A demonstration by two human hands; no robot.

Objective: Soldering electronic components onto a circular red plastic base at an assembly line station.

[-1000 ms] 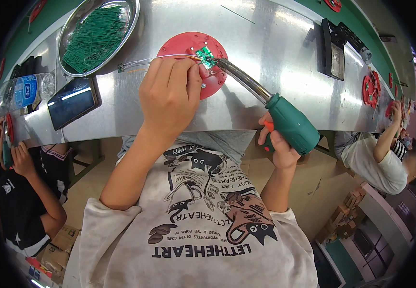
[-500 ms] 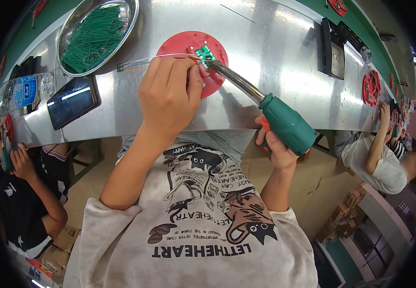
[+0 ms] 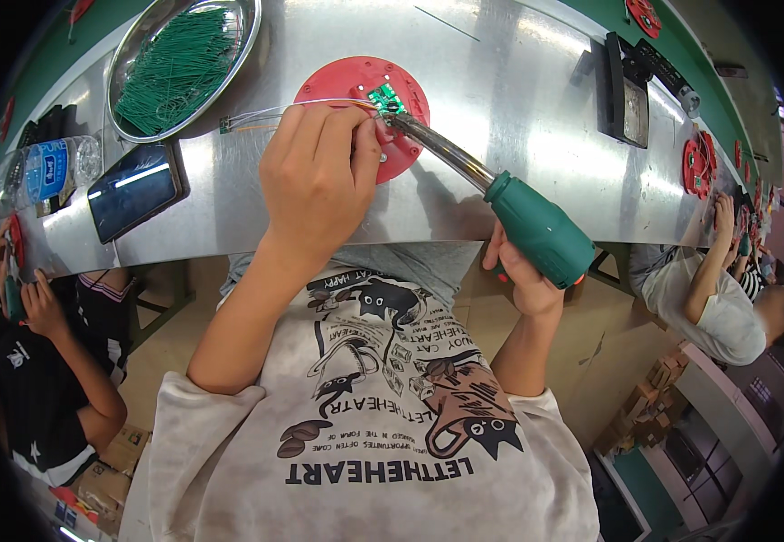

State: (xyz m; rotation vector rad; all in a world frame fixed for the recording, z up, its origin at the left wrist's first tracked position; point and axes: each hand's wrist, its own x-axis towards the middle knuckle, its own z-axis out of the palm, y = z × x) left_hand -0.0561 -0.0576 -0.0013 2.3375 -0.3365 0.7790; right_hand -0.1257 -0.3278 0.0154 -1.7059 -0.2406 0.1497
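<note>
Thin wires are pinched by the arched left hand, a green board on a red disc just beyond its fingertips. A soldering iron is gripped, slanted, by the right hand. Far left of both, a co-worker is seen at the metal table.

Left hand pinching, knuckles up; right hand lower, curled in grip.

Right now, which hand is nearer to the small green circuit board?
Left. The left hand is just below and left of the circuit board in the picture, its grip on thin wires; the right hand is farther off, below and right, holding the soldering iron.
</note>
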